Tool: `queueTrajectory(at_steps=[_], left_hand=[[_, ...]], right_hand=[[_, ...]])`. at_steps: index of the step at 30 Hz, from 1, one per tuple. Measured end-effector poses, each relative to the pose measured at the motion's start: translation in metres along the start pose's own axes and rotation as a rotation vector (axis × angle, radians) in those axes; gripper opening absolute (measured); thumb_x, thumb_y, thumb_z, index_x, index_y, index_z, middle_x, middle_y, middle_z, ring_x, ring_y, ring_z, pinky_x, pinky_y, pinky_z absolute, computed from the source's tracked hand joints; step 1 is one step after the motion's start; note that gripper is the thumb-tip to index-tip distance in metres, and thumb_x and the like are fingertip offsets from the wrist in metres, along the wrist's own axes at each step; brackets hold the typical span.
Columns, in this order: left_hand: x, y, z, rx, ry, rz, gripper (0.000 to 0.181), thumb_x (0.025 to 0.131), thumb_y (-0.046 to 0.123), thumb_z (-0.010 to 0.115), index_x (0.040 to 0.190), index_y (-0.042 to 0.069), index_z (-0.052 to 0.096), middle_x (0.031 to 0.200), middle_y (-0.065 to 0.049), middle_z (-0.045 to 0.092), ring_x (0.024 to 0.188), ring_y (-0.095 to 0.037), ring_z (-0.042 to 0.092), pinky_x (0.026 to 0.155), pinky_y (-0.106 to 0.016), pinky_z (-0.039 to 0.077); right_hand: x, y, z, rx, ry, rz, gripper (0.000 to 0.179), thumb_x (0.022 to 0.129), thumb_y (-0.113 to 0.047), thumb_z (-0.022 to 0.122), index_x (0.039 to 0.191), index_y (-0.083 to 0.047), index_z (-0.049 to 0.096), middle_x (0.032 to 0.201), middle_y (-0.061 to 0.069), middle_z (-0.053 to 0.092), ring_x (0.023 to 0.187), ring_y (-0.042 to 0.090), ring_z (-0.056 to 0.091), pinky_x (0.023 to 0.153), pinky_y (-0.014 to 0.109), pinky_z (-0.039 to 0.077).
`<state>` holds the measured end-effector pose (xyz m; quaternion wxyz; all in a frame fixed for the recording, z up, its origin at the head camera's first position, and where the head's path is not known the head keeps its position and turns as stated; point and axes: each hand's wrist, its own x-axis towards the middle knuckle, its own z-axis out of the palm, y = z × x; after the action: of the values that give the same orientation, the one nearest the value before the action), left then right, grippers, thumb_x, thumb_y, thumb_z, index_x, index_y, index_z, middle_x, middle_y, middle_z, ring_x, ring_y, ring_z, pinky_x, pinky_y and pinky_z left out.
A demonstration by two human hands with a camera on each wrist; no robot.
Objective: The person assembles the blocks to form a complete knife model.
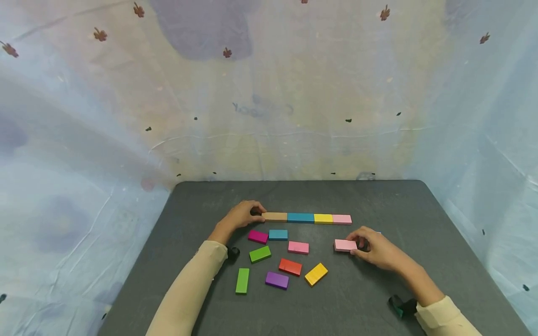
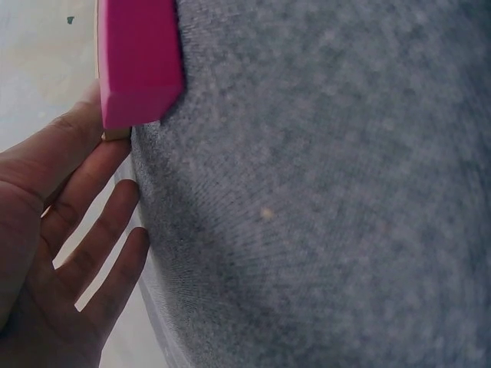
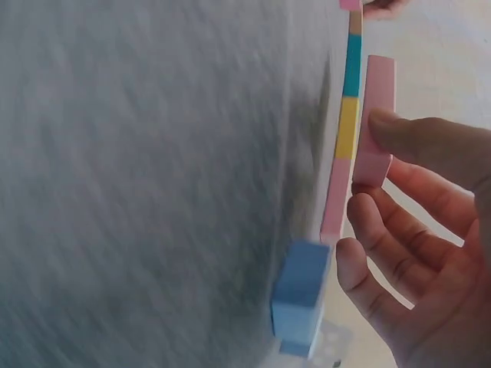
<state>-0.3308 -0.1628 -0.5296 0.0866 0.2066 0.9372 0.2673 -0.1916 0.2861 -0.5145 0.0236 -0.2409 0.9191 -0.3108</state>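
Note:
Four blocks lie end to end in a row: a tan block [image 1: 275, 217], a blue block [image 1: 300, 218], a yellow block [image 1: 323, 219] and a pink block [image 1: 342, 219]. At the row's left end my left hand [image 1: 240, 215] pinches the end of the tan block between thumb and index finger, its other fingers spread. My right hand [image 1: 380, 249] grips another pink block [image 3: 377, 115] between thumb and fingers, nearer to me than the row's right end. In the right wrist view this block looks raised off the table.
Loose blocks lie in front of the row, among them magenta [image 1: 258, 236], blue [image 1: 278, 234], pink [image 1: 298, 247], green [image 1: 260, 254], red [image 1: 290, 267], purple [image 1: 277, 280] and yellow-orange [image 1: 316, 274] ones. Blue blocks [image 3: 301, 284] sit beside my right hand. A patterned sheet [image 1: 269, 116] hangs behind the table.

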Motion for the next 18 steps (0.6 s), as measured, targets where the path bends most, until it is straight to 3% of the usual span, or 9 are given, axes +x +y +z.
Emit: queueTrajectory(at_steps=[18], left_hand=[[0.0,0.001,-0.001,0.013,-0.002,-0.005,0.024,0.096,0.027,0.084,0.118,0.02,0.079,0.115,0.004,0.076,0.112,-0.018,0.071,0.105,-0.047,0.054]], right_hand=[[0.011,0.029,-0.032,-0.104,0.096,0.079,0.03,0.096,-0.012,0.083,0.124,-0.006,0.072,0.111,0.005,0.064,0.092,0.019,0.058,0.07,0.033,0.047]])
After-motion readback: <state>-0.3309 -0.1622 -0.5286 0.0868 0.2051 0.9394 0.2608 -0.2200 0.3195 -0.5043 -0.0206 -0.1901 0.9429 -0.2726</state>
